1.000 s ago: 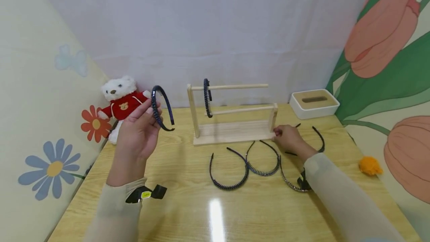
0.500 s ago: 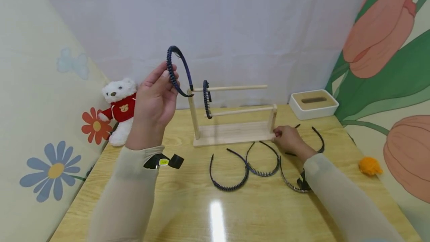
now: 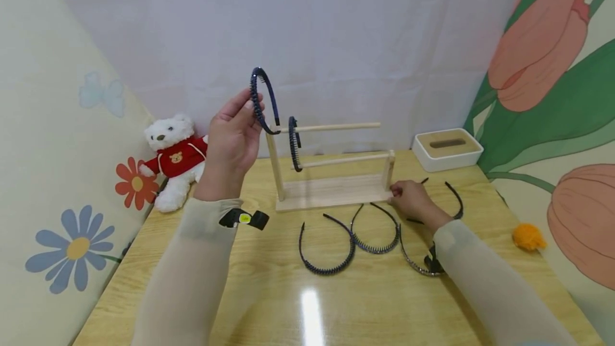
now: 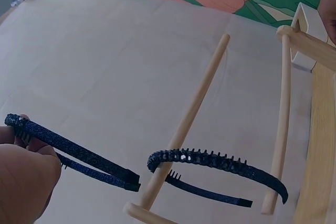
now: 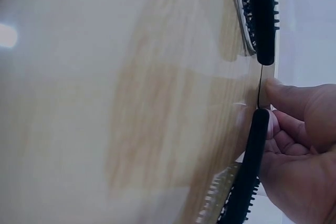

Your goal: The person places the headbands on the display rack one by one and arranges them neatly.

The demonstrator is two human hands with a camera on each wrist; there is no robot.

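Note:
My left hand (image 3: 235, 135) pinches a dark beaded headband (image 3: 254, 97) by its toothed curve, raised beside the left end of a wooden rack (image 3: 336, 192). In the left wrist view that headband (image 4: 79, 148) has its two ends pointing toward the rack's upper rod (image 4: 202, 93), apart from it. A second dark headband (image 3: 293, 143) hangs over both rods near the left post. At the rack's lower right corner, my right hand (image 3: 412, 199) grips the end of the base between thumb and curled fingers.
Several headbands lie on the table in front of the rack, among them a dark toothed one (image 3: 329, 270) and a bluish one (image 3: 377, 250). A white tissue box (image 3: 448, 162), an orange lump (image 3: 528, 236) and a white teddy bear (image 3: 175, 191) stand around.
The left hand has lifted its headband up and rightward, from in front of the bear to the upper rod's left end. My right hand has stayed at the rack's base.

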